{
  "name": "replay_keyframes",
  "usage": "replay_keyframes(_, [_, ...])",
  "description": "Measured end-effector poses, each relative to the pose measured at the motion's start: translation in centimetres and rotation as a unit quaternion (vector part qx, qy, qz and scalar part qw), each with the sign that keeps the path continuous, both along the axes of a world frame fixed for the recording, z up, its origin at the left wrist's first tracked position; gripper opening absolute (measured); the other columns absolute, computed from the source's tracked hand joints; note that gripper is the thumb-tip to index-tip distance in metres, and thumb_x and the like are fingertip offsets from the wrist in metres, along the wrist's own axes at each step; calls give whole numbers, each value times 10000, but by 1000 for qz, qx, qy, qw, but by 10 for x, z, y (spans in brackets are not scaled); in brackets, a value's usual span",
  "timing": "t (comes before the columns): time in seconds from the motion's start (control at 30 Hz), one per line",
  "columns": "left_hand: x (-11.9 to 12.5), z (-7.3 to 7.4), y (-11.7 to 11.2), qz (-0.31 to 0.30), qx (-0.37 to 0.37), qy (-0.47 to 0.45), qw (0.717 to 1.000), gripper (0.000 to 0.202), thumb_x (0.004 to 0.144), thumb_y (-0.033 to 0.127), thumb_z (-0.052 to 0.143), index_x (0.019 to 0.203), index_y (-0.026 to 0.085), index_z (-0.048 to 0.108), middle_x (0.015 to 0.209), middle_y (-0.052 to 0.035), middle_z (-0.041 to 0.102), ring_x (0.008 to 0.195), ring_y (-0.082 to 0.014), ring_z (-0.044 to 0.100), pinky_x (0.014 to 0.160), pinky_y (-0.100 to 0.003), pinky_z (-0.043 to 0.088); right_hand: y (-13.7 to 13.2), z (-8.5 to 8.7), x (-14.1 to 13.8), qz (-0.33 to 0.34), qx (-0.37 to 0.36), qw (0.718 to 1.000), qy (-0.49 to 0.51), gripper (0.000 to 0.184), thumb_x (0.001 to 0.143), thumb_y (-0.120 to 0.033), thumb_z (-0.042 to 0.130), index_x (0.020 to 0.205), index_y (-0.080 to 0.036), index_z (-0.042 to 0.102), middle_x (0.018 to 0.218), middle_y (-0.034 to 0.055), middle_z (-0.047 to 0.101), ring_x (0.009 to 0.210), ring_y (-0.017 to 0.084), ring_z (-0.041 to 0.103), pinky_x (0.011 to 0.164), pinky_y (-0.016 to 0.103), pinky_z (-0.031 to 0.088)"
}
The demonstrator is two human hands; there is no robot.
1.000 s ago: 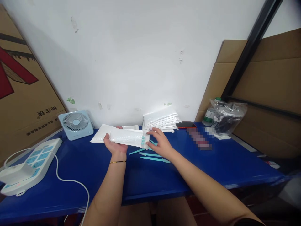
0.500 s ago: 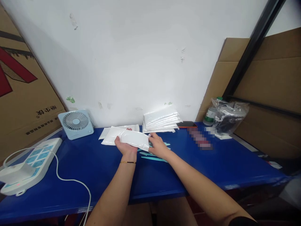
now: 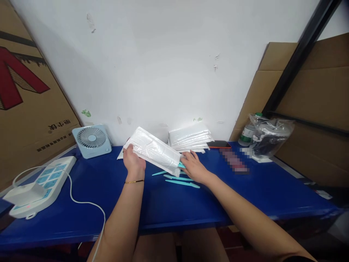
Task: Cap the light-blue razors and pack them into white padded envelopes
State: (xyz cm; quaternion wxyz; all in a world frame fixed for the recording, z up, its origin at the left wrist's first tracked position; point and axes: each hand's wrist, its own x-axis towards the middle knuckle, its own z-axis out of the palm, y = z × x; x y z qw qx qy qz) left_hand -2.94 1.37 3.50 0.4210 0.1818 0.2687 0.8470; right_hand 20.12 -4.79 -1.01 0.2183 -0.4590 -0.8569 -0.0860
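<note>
My left hand (image 3: 133, 159) is closed around the far left end of a white padded envelope (image 3: 154, 147), which slants down to the right above the table. At its lower right end my right hand (image 3: 194, 165) is closed, with slim turquoise plastic sticks (image 3: 181, 165) showing between the fingers and the envelope's mouth. How far they reach inside is hidden. More turquoise sticks (image 3: 182, 183), long and narrow like eyebrow razors, lie on the blue table just below. Another white envelope (image 3: 120, 155) is mostly covered by my left hand and the held one.
Several white envelopes are stacked (image 3: 189, 136) against the wall, with a phone (image 3: 220, 144) beside them. A small blue fan (image 3: 92, 141) and a white power strip (image 3: 45, 187) with a cable are at left. A bottle (image 3: 247, 134) and a bagged object (image 3: 268, 140) stand at right.
The envelope's left end has risen, and my left hand has shifted left along it. Turquoise sticks now show at my right fingers, by the envelope's mouth. The view has shifted slightly.
</note>
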Motion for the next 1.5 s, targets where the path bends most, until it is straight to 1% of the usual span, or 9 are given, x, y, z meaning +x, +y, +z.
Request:
replay_keyframes(0.23, [-44, 26, 8, 191, 21, 159, 968, 303, 811, 125, 355, 1096, 144, 456, 1144, -79, 583, 1011, -139, 589, 955, -342, 446, -10, -8, 18, -8, -42, 998, -55, 123, 881, -242, 464, 953, -179, 541, 1129, 117, 481, 1131, 238, 448, 1097, 527, 153])
replay_keyframes(0.4, [-65, 60, -34, 360, 163, 387, 834, 332, 873, 186, 367, 1184, 154, 478, 1231, -46, 536, 1120, -159, 514, 1005, -364, 392, -11, -1, 32, 4, -149, 988, -32, 208, 844, -344, 537, 1004, -212, 555, 1177, 94, 476, 1192, 259, 415, 1092, 536, 141])
replay_keyframes(0.5, [-64, 44, -53, 255, 96, 613, 742, 327, 882, 232, 425, 1176, 182, 558, 1164, -36, 606, 1092, -175, 543, 987, -340, 401, -10, 4, 41, -2, -268, 962, 47, 565, 752, -528, 605, 1234, -265, 469, 1382, 92, 333, 1285, 319, 319, 1053, 517, 250])
replay_keyframes(0.6, [-69, 4, -55, 55, 23, 811, 582, 395, 862, 208, 395, 1227, 247, 543, 1244, -28, 582, 1173, -197, 509, 1013, -363, 383, -8, 1, 42, -31, -344, 933, 104, 934, 683, -631, 616, 1443, -290, 193, 1511, 104, 131, 1347, 354, 212, 1057, 487, 258])
replay_keyframes(0.7, [-76, -30, -52, -95, -95, 897, 421, 477, 820, 233, 448, 1293, 289, 483, 1366, -48, 475, 1305, -256, 364, 1065, -507, 273, -9, -9, 33, -35, -351, 932, 83, 1020, 679, -691, 575, 1473, -270, 92, 1542, 95, 56, 1391, 348, 54, 1112, 492, 92])
replay_keyframes(0.77, [-75, -41, -54, -165, -118, 903, 379, 649, 755, 378, 569, 1369, 280, 380, 1446, -78, 354, 1357, -304, 250, 1064, -559, 228, -12, -14, 24, -6, -344, 938, 44, 936, 721, -707, 512, 1467, -299, 122, 1548, 51, 37, 1398, 331, -18, 1114, 500, -1])
replay_keyframes(0.97, [-23, -28, -44, -238, 9, 856, 458, 585, 835, 472, 458, 1366, 233, 395, 1432, -63, 383, 1328, -240, 321, 1071, -376, 298, -4, -4, 31, 11, -272, 957, 95, 573, 886, -545, 388, 1395, -286, 354, 1468, 59, 314, 1359, 254, 235, 1105, 413, 161])
replay_keyframes(1.1, [25, -30, -11, -254, 16, 841, 478, 441, 835, 364, 461, 1225, 181, 554, 1246, -85, 569, 1108, -217, 546, 916, -292, 433, 27, 8, 48, -62, -258, 958, 110, 216, 790, -316, 575, 925, -184, 679, 1018, 89, 594, 902, 218, 575, 809, 318, 440])
replay_keyframes(1.5, [43, -61, 30, -242, 6, 844, 478, 157, 781, 295, 525, 780, 213, 658, 769, -1, 658, 694, -140, 582, 617, -227, 398, 49, -15, 51, -45, -259, 952, 159, 81, 736, -225, 606, 740, -161, 655, 815, 30, 584, 708, 134, 538, 637, 229, 410])
